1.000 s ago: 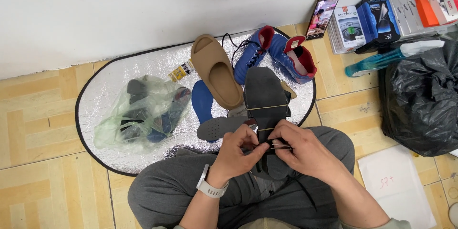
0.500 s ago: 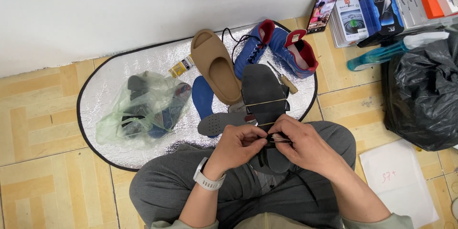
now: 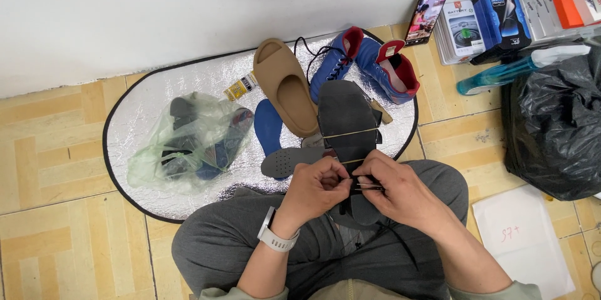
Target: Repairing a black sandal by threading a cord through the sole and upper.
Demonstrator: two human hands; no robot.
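Hands meet at lower centre of the frame: left hand (image 3: 319,184) and right hand (image 3: 394,190) both pinch a rubber band (image 3: 363,182) around a dark shoe sole (image 3: 347,125), above the silver mat (image 3: 200,81).

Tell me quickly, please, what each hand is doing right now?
Left hand: closed, pinching a rubber band on the dark shoe sole.
Right hand: closed, pinching the same band.

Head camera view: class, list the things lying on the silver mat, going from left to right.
Clear plastic bag of shoe parts → small yellow packet → blue insole → tan slide sandal → blue and red shoes.
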